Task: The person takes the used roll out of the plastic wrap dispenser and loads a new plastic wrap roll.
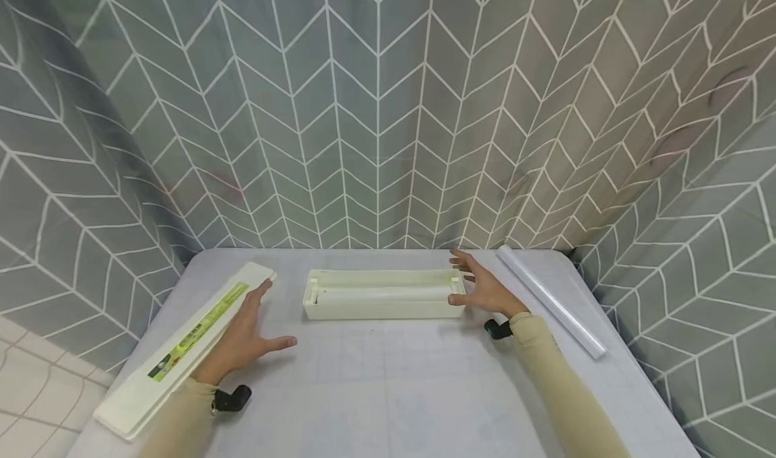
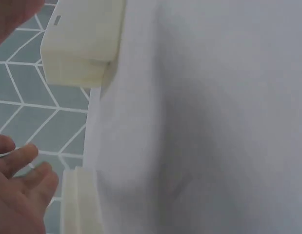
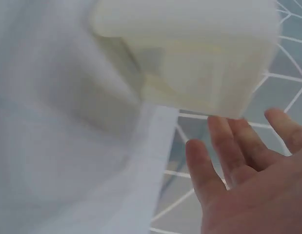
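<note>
A long cream plastic box (image 1: 388,310) lies across the table with its top off, and a white roll (image 1: 370,294) is inside it. My right hand (image 1: 481,289) is at the box's right end, fingers and thumb spread around the corner; in the right wrist view the fingertips are close to the box end (image 3: 190,73), and contact is hard to tell. On the left, a long white lid (image 1: 182,350) with a green label lies slantwise. My left hand (image 1: 242,340) is over its right edge, fingers extended and thumb pointing toward the box.
A roll of clear film (image 1: 552,303) lies slanted along the table's right side. The white-covered table (image 1: 376,404) ends at a grey curtain (image 1: 376,141) with white chevron lines, which also hangs at both sides. Both wrists carry black straps.
</note>
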A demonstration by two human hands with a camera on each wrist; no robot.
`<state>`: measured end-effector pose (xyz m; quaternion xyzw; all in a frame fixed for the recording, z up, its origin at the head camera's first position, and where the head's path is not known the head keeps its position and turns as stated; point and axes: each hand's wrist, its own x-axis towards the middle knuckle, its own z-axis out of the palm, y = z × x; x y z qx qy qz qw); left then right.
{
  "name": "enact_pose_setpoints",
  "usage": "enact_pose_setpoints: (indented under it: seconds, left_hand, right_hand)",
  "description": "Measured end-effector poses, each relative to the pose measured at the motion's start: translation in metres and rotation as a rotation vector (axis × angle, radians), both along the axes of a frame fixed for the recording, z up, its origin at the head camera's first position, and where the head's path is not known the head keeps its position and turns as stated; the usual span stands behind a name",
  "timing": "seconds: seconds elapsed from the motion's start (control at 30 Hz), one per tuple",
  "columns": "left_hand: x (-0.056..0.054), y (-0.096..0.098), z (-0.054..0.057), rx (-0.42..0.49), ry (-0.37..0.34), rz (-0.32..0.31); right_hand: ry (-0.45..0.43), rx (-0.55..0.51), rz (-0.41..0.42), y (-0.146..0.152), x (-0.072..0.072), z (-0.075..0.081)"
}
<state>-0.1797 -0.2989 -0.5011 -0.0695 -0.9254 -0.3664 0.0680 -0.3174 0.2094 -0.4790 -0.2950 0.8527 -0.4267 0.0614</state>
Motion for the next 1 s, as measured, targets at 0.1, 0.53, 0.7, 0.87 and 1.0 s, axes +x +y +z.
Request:
enact_pose_setpoints:
  seconds: [0.1, 0.53, 0.7, 0.87, 1.0]
  left_hand:
    - [-0.019, 0.004, -0.003, 0.081, -0.002, -0.048]
    - [-0.064, 0.023, -0.023, 0.371, -0.031, -0.206]
    - [-0.066, 0.029, -0.031, 0.403, -0.052, -0.189]
    - [-0.069, 0.034, -0.036, 0.414, -0.058, -0.176]
    - [-0.074, 0.04, -0.038, 0.407, -0.051, -0.183]
  right_hand:
    - [0.037, 0.014, -0.012, -0.006, -0.002, 0.012]
    - [0.181, 0.141, 0.003, -0.049, -0.008, 0.051]
    - [0.177, 0.236, 0.064, -0.064, -0.014, 0.058]
    - [0.121, 0.284, 0.135, -0.075, -0.016, 0.062]
    - [0.094, 0.317, 0.197, -0.083, -0.017, 0.064]
